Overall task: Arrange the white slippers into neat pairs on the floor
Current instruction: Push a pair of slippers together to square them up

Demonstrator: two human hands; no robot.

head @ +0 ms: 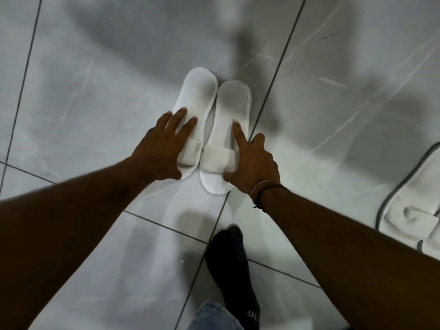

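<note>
Left slipper (197, 101): white, open-toe, laid flat on the grey tiled floor (95, 91), heel end pointed away from the camera, strap end nearest the person.
Right slipper (229, 108): white, same type, laid flat just beside the left slipper; long inner edges are touching or nearly so. Its heel is set slightly nearer the camera than the other heel, so the pair is not quite level.
Left hand (159, 151): placed palm-down on the left slipper over the strap area; fingers are spread and extended onto the insole, thumb is held at the toe edge. Flat press, no pinch seen.
Right hand (252, 163): placed on the outer side of the right slipper; index finger is stretched along the insole, thumb is pressed at the strap near the toe edge, other fingers are curled off to the side on the tile. Whether the strap is pinched cannot be told.
Wrist bands (262, 189): dark and light cords worn on the right wrist.
Foot (228, 263): dark sock, planted on the tile below the pair; a denim cuff is seen at the bottom edge.
Mat (404, 206): white fabric with grey piping, at the right edge, well apart from the pair.
Tile joints: dark lines; one joint is run just right of the right slipper.
</note>
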